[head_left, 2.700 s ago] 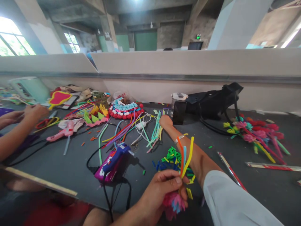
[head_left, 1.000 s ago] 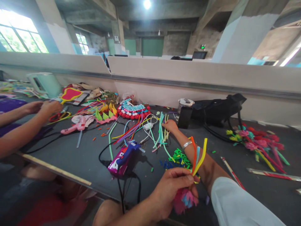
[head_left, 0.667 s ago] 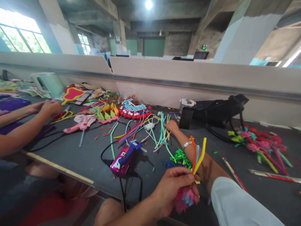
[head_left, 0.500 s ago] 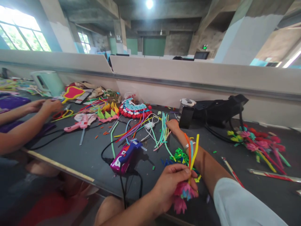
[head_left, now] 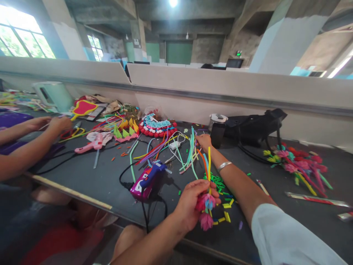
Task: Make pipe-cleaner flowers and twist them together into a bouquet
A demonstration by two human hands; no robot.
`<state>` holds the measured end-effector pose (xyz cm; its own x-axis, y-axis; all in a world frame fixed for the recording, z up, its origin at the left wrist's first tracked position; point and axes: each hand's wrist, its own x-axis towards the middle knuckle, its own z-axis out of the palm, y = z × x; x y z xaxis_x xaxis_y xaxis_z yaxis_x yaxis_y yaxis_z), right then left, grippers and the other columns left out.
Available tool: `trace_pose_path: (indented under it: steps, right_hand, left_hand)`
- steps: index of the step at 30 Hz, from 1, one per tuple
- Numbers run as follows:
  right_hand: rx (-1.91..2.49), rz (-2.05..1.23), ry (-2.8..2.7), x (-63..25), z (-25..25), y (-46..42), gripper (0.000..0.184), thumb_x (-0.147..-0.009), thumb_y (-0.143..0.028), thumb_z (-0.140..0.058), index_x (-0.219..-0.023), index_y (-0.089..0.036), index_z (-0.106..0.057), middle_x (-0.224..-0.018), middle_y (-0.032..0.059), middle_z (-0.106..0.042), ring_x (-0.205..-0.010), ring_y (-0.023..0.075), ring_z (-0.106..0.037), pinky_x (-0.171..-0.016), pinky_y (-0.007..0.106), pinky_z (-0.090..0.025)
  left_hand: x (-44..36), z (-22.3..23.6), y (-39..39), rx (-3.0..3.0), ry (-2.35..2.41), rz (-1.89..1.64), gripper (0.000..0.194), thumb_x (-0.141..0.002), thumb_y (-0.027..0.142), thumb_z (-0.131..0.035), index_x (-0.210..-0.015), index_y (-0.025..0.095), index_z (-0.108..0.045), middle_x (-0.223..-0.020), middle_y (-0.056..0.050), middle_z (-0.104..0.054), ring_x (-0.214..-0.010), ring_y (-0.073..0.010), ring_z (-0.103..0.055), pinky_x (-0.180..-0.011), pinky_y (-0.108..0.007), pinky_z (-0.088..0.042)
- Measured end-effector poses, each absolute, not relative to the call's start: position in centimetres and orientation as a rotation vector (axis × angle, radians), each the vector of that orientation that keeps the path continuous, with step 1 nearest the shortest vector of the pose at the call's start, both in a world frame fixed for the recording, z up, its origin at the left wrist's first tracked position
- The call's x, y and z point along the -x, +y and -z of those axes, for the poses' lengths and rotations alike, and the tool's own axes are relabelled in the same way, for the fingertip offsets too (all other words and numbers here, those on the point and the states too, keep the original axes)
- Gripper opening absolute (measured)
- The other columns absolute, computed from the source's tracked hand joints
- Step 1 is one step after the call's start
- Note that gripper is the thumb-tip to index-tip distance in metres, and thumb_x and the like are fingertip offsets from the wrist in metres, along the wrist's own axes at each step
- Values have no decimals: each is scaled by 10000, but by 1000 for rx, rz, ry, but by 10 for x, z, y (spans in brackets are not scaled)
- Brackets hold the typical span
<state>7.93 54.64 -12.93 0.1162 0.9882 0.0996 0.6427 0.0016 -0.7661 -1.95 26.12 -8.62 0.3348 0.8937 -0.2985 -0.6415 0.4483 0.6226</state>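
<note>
My left hand (head_left: 190,202) is closed around a small bunch of artificial flowers (head_left: 206,221), pink and blue, blossoms down. Its orange, blue and yellow stems (head_left: 209,165) stick up above my fingers. Farther back, my right hand (head_left: 204,142) reaches to a loose bundle of pale green stems (head_left: 191,147) lying on the table. Its fingers are curled in at the bundle's right edge, and what they pinch is too small to make out. Short cut green pieces (head_left: 217,182) and yellow pieces (head_left: 227,216) lie between my forearms.
A blue glue gun (head_left: 154,173) rests on a purple box (head_left: 140,186), cords trailing. A phone (head_left: 217,135), a black bag (head_left: 256,127) and more flowers (head_left: 300,162) are to the right. At left a co-worker's hands (head_left: 59,125) work near a pink glue gun (head_left: 93,144).
My left hand has moved left and slightly up with the flower bunch, uncovering more of the yellow pieces. The right hand stays at the green stems, a little farther forward.
</note>
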Motion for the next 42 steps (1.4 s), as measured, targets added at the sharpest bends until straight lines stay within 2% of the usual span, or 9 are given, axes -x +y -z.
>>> trace_pose_path:
  steps: [8,13,17,20,23,29,36,39,42]
  right_hand:
    - [1598,-767,-1447,-79,103,540,308,-938,-336,-591,-1186,-154,-589,-1163,78,-626,-956,193,-643,-805,380,-561]
    - [1442,-754,-1380,-81,83,535,305,-943,-321,-585,-1197,-151,-572,-1116,71,-636,-900,175,-653,-771,362,-569]
    - [1279,-741,-1365,-83,69,529,261,-940,-307,-594,-1141,-140,-590,-993,43,-658,-758,129,-650,-652,285,-568]
    - [1154,-711,-1346,-85,56,526,229,-872,-284,-651,-1033,-124,-621,-847,19,-678,-617,99,-627,-513,206,-518]
    - [1050,-630,-1266,-93,36,524,222,-811,-286,-643,-964,-127,-621,-788,15,-685,-581,96,-615,-444,168,-466]
    - [895,-538,-1168,-119,-7,496,199,-836,-322,-622,-977,-181,-611,-814,-15,-674,-687,90,-631,-543,163,-501]
    - [1008,-930,-1283,-105,17,467,149,-783,-226,-729,-809,-137,-613,-677,-20,-655,-550,100,-610,-480,207,-530]
    - [1078,-1096,-1265,-94,37,462,135,-899,-251,-647,-900,-118,-623,-773,-10,-653,-601,88,-616,-539,219,-541]
    - [1104,-1186,-1224,-85,49,458,194,-946,-295,-591,-1033,-124,-619,-905,19,-654,-698,105,-634,-608,252,-557]
  left_hand:
    - [26,82,267,-428,557,-1090,169,-755,215,-690,-859,84,-713,-796,-114,-729,-728,-206,-703,-710,-295,-555]
    - [28,84,270,-403,584,-1105,147,-730,190,-733,-851,109,-718,-825,-70,-708,-732,-154,-674,-701,-245,-542]
    - [28,88,271,-396,601,-1098,181,-715,211,-758,-863,117,-714,-779,-50,-694,-657,-129,-649,-648,-234,-529]
    - [28,89,272,-414,580,-1093,192,-702,220,-773,-848,117,-705,-768,-47,-690,-663,-129,-648,-640,-226,-519]
    - [29,89,272,-446,543,-1104,194,-710,247,-767,-817,104,-692,-771,-64,-691,-682,-137,-654,-668,-235,-522]
    - [31,88,273,-475,536,-1151,225,-758,287,-739,-878,109,-671,-731,-63,-685,-689,-171,-681,-653,-250,-527]
    - [29,93,279,-458,572,-1227,197,-745,256,-752,-859,122,-663,-769,-47,-693,-658,-157,-687,-640,-241,-532]
    - [34,93,286,-443,573,-1359,190,-729,257,-766,-832,136,-663,-811,-34,-700,-709,-155,-696,-677,-237,-536]
    - [41,94,293,-442,551,-1439,188,-733,269,-765,-830,146,-660,-846,-38,-708,-780,-168,-701,-722,-253,-544]
